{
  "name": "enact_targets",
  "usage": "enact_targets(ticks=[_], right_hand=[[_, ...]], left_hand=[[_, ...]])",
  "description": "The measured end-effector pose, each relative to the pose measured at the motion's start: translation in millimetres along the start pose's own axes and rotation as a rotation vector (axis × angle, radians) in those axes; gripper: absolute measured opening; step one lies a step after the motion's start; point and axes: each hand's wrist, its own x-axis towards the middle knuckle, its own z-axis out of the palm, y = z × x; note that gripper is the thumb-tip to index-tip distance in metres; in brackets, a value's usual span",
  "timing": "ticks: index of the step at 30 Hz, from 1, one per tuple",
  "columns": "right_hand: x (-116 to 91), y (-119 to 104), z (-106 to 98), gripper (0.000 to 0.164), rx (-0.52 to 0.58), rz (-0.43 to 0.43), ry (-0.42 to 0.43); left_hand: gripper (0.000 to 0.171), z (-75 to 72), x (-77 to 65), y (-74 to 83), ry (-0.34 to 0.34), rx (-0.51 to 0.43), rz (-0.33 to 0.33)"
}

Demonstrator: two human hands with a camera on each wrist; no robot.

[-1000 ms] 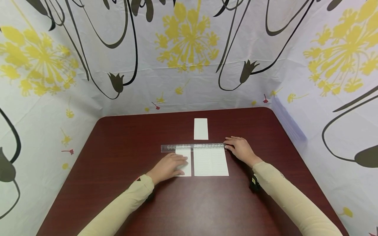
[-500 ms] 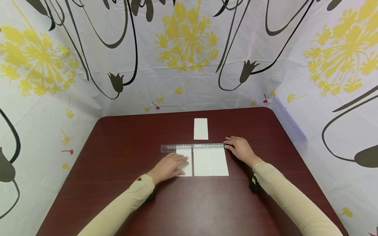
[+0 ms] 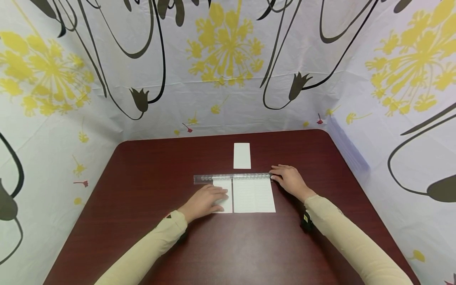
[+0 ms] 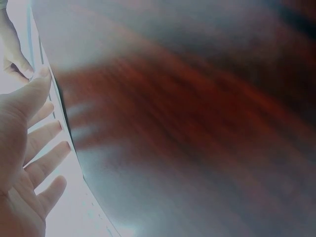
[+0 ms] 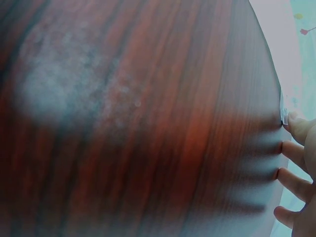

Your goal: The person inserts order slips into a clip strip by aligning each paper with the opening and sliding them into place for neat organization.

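Note:
In the head view a clear plastic ruler point(image 3: 213, 179) lies crosswise on the table, along the top edges of two white sheets. My left hand point(image 3: 204, 201) rests on the narrower left sheet point(image 3: 226, 206), fingers extended and covering part of it. A thin dark gap parts it from the wider sheet point(image 3: 253, 196), which bears faint lines. My right hand point(image 3: 290, 181) touches the ruler's right end. The right wrist view shows this thumb point(image 5: 296, 123) at the ruler end, the other fingers spread and fairly straight on the table.
A small white paper point(image 3: 242, 156) lies beyond the ruler. The dark red wooden table point(image 3: 160, 166) has rounded far corners. Patterned white cloth point(image 3: 228, 107) hangs close around its back and sides.
My left hand has slid the narrower sheet slightly right, so the gap between the two sheets has shrunk. The right hand and ruler have stayed in place.

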Motion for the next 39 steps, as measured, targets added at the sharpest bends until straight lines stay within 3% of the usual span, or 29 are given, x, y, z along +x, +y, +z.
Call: enact_targets(ticks=[31,39], right_hand=[[-0.6,1.7,2.7,0.032,-0.006,-0.016,0.023],[-2.8,-2.5,0.5,0.033,0.026,0.016,-0.008]], left_hand=[[0.043,0.2,3.4,2.8,-0.003,-0.017,-0.003],[0.044,-2.3,4.7,4.3,-0.019,-0.008,-0.005]])
